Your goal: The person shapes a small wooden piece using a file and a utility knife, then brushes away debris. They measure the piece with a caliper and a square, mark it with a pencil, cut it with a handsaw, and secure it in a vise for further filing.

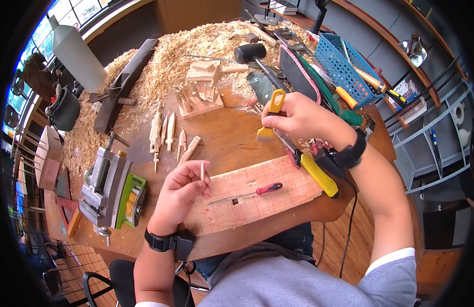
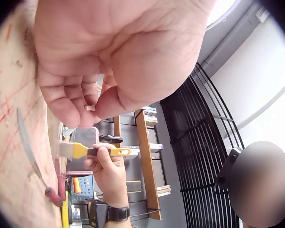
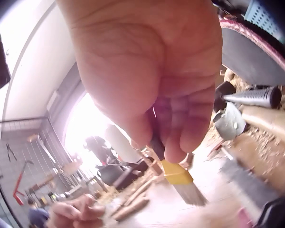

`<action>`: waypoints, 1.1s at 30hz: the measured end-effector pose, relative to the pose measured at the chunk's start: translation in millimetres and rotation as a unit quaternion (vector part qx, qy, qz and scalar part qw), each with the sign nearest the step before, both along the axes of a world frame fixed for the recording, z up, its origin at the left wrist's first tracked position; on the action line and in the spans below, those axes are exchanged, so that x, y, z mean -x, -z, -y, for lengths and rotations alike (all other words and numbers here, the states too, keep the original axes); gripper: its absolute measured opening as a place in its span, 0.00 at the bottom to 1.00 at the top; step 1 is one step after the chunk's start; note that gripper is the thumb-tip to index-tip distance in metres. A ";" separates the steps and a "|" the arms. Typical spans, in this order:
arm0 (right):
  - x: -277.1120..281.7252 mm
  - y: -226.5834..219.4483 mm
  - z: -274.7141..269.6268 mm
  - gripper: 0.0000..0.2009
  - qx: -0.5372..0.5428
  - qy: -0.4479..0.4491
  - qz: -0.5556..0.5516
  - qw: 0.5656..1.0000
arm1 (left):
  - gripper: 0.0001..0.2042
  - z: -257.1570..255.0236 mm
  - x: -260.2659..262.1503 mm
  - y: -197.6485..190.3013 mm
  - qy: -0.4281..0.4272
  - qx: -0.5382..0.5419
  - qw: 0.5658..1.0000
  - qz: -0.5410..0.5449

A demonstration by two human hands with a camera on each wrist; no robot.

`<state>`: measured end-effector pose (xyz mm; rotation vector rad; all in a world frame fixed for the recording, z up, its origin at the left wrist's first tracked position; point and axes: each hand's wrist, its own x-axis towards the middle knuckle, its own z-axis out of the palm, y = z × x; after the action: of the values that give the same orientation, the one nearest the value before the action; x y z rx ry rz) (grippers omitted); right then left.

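Note:
My left hand (image 1: 181,194) pinches a small slim piece of pale wood (image 1: 202,172) between thumb and fingertips, above the left end of a wooden board (image 1: 285,176). In the left wrist view only the tip of that piece (image 2: 90,108) shows. My right hand (image 1: 301,116) grips a brush (image 1: 277,101) with a yellow and black handle, its pale bristles (image 3: 190,194) pointing down. The brush is up and to the right of my left hand, apart from it. On the board, marked with red lines, lies a thin file (image 1: 269,189) with a red and black handle.
A vise (image 1: 106,187) stands at the left. Several carved wood pieces (image 1: 170,130) and a notched block (image 1: 201,102) lie mid-table. Shavings (image 1: 160,61) cover the back. At the right are a mallet (image 1: 249,52), a blue basket (image 1: 344,66) and a yellow-handled tool (image 1: 318,176).

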<state>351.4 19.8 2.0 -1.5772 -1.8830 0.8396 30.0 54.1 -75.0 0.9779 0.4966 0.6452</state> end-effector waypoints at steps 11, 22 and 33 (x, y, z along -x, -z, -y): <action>19.1 7.4 -2.3 0.08 0.107 -0.065 -0.082 0.989 | 0.17 2.2 -0.9 0.7 0.077 -0.037 0.994 -0.073; 36.0 28.2 -34.8 0.10 0.031 -0.045 -0.004 0.998 | 0.18 4.1 -2.9 -1.4 0.068 -0.046 0.994 -0.077; 34.0 40.0 -63.3 0.08 -0.044 -0.066 0.069 0.994 | 0.18 3.0 -2.1 4.0 0.082 -0.051 0.993 -0.065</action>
<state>317.4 83.1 -38.0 -1.5034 -2.1122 0.7071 32.1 51.0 -79.0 1.1489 0.4951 0.4652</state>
